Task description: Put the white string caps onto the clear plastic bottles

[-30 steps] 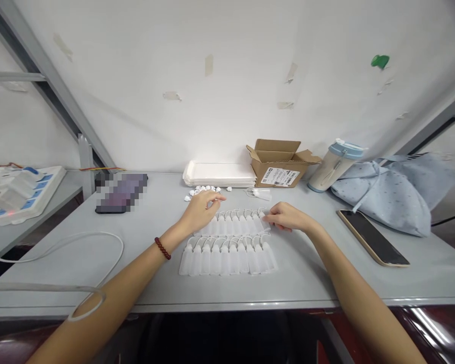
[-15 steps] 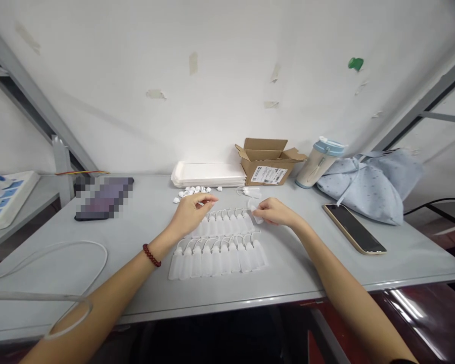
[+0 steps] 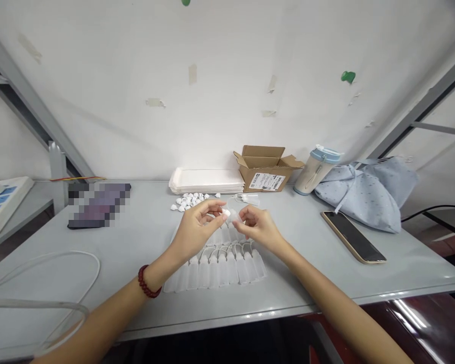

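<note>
Over two rows of small translucent plastic bottles [image 3: 212,273], my hands meet fingertip to fingertip. Between the thumb and fingers of my left hand [image 3: 197,222] is a small white cap [image 3: 226,213]. My right hand [image 3: 260,227] is closed round a small translucent bottle [image 3: 234,216], its top end facing the cap. Whether the two touch is hard to make out. The bottles in the rows have thin white loops at their necks; my hands partly hide the back row. Behind my left hand lies a loose pile of white caps [image 3: 189,199].
At the back stand a stack of white trays [image 3: 208,182], an open cardboard box [image 3: 268,172] and a tumbler [image 3: 314,172]. A single bottle [image 3: 250,199] lies before the box. To the right are a blue cloth bag [image 3: 367,194] and a phone [image 3: 352,236]; a white cable [image 3: 94,268] loops at left.
My left hand has moved right and my right hand has moved left with the bottle, bringing cap and bottle together. The view has tilted slightly upward.
</note>
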Demonstrator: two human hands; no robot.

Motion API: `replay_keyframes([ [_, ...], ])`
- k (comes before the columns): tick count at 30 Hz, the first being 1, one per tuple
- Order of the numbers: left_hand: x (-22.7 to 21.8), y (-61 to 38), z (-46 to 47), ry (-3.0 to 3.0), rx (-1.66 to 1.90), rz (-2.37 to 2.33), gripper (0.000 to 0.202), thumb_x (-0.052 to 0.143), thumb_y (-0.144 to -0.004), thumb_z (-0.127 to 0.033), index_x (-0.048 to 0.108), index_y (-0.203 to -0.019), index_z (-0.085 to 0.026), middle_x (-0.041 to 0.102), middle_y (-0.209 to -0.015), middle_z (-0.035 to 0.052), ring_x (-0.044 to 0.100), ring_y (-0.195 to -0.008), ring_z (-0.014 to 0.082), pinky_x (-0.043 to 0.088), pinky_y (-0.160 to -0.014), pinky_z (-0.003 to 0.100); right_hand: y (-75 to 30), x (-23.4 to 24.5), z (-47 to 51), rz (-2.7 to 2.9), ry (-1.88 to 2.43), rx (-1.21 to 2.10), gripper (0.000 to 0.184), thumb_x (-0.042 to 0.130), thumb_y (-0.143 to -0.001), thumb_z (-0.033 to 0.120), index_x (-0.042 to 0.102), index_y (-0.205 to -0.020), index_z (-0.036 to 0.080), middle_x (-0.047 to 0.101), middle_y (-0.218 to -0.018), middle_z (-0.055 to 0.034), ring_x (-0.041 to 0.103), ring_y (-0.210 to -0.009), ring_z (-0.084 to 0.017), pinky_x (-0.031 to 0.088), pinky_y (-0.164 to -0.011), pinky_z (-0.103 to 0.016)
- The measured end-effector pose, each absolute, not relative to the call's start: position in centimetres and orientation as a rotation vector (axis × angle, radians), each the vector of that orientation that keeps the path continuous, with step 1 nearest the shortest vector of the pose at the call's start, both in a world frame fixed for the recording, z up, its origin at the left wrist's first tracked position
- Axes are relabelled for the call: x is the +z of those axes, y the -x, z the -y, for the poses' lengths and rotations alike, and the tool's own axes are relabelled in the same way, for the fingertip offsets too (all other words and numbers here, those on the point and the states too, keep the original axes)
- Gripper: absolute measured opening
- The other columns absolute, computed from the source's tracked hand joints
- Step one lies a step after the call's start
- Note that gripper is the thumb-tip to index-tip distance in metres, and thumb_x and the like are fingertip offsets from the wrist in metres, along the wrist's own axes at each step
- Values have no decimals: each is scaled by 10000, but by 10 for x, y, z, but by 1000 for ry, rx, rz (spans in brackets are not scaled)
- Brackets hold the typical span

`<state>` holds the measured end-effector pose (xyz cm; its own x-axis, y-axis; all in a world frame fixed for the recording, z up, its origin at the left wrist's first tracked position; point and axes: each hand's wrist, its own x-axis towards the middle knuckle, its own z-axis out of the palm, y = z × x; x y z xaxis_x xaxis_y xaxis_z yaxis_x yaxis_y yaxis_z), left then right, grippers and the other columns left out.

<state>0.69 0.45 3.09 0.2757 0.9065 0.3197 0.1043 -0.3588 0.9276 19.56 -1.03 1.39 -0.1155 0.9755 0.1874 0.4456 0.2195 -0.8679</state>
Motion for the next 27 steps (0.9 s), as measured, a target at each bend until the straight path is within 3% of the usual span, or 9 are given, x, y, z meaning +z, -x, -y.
replay_keyframes([
  [2,33,-9,-1,-1753,1198,-968,244,649,-771,-331,662,-982,-207,679,-955,48,632,-833,184,544,-742,307,-191,10,12,1775,1327,681,223,616,-730,368,457,-728,212,443,-499,73,448,-404,-86,338,-418,-209],
  [5,33,-9,0,-1798,1194,-1054,223,639,-771,-322,663,-959,-204,687,-950,44,624,-766,172,533,-720,307,-189,6,14,1863,1277,519,194,591,-757,346,448,-746,215,480,-525,64,460,-417,-82,360,-438,-207],
  [13,37,-4,-4,-1772,1181,-1068,207,649,-768,-347,686,-896,-189,706,-938,45,640,-843,197,534,-767,316,-192,1,13,1913,1230,276,163,553,-808,365,482,-795,219,618,-671,0,563,-491,-106,450,-489,-225],
  [27,41,-1,-5,-1902,1038,-1070,185,616,-804,-362,699,-857,-205,715,-868,33,649,-823,203,515,-753,315,-193,-5,10,1992,1158,23,116,521,-847,308,543,-903,210,652,-701,-28,580,-515,-121,465,-499,-239],
])
